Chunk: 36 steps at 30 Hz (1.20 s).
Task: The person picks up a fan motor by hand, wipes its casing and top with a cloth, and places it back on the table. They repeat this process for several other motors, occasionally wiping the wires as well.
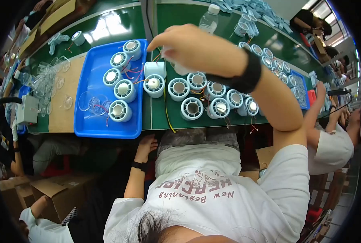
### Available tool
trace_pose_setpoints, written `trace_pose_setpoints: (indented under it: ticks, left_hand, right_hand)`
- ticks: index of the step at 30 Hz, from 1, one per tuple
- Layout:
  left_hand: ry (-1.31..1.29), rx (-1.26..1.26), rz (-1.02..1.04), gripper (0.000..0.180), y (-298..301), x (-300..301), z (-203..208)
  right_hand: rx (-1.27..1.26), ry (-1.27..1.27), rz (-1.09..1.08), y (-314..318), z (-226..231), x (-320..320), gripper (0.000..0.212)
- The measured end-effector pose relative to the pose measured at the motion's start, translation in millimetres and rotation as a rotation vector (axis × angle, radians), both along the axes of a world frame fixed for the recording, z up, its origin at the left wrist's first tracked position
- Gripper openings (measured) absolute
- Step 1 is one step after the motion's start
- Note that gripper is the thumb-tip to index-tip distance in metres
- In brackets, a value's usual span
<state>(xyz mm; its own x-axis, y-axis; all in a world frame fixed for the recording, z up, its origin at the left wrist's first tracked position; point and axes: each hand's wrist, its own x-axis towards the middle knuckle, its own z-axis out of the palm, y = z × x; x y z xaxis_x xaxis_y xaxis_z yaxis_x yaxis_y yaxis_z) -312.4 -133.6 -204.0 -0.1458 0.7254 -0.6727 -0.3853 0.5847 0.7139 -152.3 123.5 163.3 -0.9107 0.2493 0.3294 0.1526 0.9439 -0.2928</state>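
My right hand [198,47] reaches across the green table above the motor housings, its wrist in a black band. Its index finger points left and the other fingers curl under. Something whitish [181,69] shows beneath the palm; I cannot make out what it is. Just left of it, one light blue housing [154,69] lies on its side, and another housing [153,86] stands upright with a white shaft. My left hand [148,143] hangs below the table's front edge, fingers loosely spread and holding nothing.
A blue tray [92,77] holds several wired housings and clear plastic rings. Clear plastic parts [47,81] pile up at the left on cardboard [69,91]. More housings [192,108] crowd the right side. A clear bottle [209,20] and light blue handle parts [265,14] stand farther back.
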Motion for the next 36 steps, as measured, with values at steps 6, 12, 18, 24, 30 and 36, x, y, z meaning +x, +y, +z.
trace_pose_setpoints:
  ticks: [6, 12, 18, 24, 30, 36]
  left_hand:
    - [-0.022, 0.042, -0.360, 0.033, 6.8, 39.2, 89.6]
    - [-0.003, 0.130, -0.615, 0.039, 32.8, 77.2, 163.1]
    - [-0.217, 0.090, -0.671, 0.040, 51.3, 87.1, 189.0]
    - [-0.347, 0.038, -0.487, 0.042, 53.0, 89.8, 189.6]
    - [-0.410, 0.209, -0.697, 0.043, 58.8, 95.3, 213.9]
    - [-0.626, 0.386, -0.837, 0.061, 61.7, 99.6, 256.8]
  right_hand:
    - [0.313, -0.335, -0.518, 122.7, 44.8, 157.2, 0.045]
    - [0.243, -0.551, -0.963, 279.7, -18.0, 232.2, 0.028]
    - [-0.137, -0.711, -1.248, 352.9, -85.4, 245.9, 0.053]
    - [-0.121, -0.803, -1.100, 345.3, -72.5, 247.3, 0.069]
    - [-0.165, -0.310, -0.783, 282.7, -12.1, 266.6, 0.081]
    - [-0.316, -0.307, -0.587, 127.8, 54.0, 248.5, 0.075]
